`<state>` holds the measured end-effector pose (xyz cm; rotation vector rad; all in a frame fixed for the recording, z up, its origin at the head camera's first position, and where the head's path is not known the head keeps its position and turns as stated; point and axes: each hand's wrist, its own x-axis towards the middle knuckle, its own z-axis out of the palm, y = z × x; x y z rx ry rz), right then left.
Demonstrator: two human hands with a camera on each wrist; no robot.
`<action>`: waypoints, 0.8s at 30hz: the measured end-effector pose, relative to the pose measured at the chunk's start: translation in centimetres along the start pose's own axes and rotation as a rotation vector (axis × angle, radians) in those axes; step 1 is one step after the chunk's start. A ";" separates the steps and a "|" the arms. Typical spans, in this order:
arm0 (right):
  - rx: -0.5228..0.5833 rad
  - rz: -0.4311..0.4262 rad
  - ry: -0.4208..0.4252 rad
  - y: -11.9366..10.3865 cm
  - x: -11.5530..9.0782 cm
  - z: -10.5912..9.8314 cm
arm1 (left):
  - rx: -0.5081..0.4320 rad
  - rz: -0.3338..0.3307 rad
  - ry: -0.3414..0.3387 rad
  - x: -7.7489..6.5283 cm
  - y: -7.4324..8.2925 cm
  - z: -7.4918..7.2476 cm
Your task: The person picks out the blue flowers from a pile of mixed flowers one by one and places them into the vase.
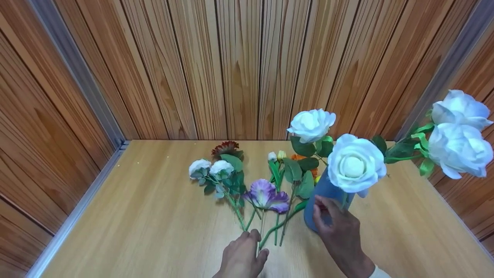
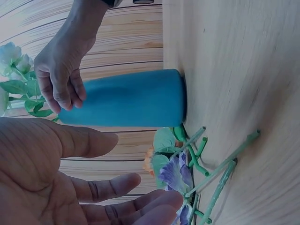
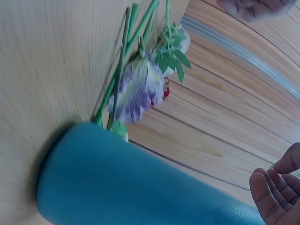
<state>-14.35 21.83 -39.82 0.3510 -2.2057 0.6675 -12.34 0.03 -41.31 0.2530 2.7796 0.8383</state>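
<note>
A blue vase (image 1: pixel 322 200) stands upright on the right side of the table, with white roses (image 1: pixel 312 125) above its mouth. My right hand (image 1: pixel 341 229) is at the vase's upper part, thumb and fingers pinching the stem of a large white rose (image 1: pixel 357 166); the fingers partly hide the stem. Over the lower ends of the lying stems is my left hand (image 1: pixel 243 253); its fingers are apart and hold nothing in the left wrist view. A purple flower (image 1: pixel 264 195) lies between the hands. The blue vase (image 3: pixel 117 183) fills the lower right wrist view.
Left of the purple flower lie small white flowers (image 1: pixel 221 170) and a dark red flower (image 1: pixel 225 148). Tulip-like buds (image 1: pixel 281 155) and an orange flower (image 1: pixel 298 157) lie behind the vase's left side. White roses (image 1: pixel 459 148) reach out right. Wood-panelled walls (image 1: pixel 239 69) enclose the table (image 1: pixel 154 216).
</note>
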 end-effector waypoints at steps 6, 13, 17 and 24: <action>0.026 -0.041 -0.038 -0.6 -0.5 1.3 | 0.003 0.033 0.045 -0.1 -0.3 0.0; 0.083 -0.075 -0.058 -1.4 -0.8 2.4 | 0.007 0.044 0.081 0.1 -0.3 -0.4; 0.060 -0.067 -0.100 -1.9 -1.0 2.9 | 0.025 0.036 0.106 0.6 -0.4 -0.7; 0.017 -0.045 -0.179 -2.5 -1.8 3.9 | 0.041 0.018 0.141 1.3 -0.2 -0.4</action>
